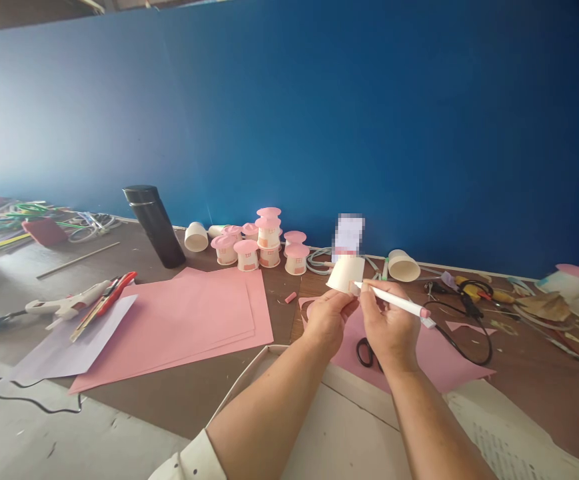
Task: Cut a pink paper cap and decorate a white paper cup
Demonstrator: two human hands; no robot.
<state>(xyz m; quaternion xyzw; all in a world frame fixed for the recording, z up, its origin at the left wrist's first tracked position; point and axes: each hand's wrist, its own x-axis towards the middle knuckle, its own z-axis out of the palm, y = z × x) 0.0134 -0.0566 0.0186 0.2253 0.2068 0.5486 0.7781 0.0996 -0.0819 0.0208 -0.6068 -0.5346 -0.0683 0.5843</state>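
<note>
Both forearms reach forward from the lower edge of the view, converging at the cup. The left hand point(326, 320) pinches the lower rim of a white paper cup point(344, 272), its thumb and fingers closed on the edge; the cup is held upside down, slightly tilted, just above the worktop point(169, 397). The right hand point(392, 323) grips a white marker point(399, 301) like a pen, its pink end pointing to the right and its tip at the cup's side, by a faint mark. The left forearm ends in a pale sleeve; the right is bare as far as it shows.

The arms pass over a pale tray point(342, 433). The worktop is dark brown and runs along a plain blue wall point(289, 120). To the left lie pink sheets point(194, 310), with a lilac sheet point(76, 353) overlapping them and a red cutter point(104, 303) and a glue gun point(72, 303) at its top. A black flask point(154, 230) stands behind. Near the wall, small cups with pink tops point(247, 257) cluster, some stacked. Black scissors point(358, 351) show beside the right wrist, partly hidden.
</note>
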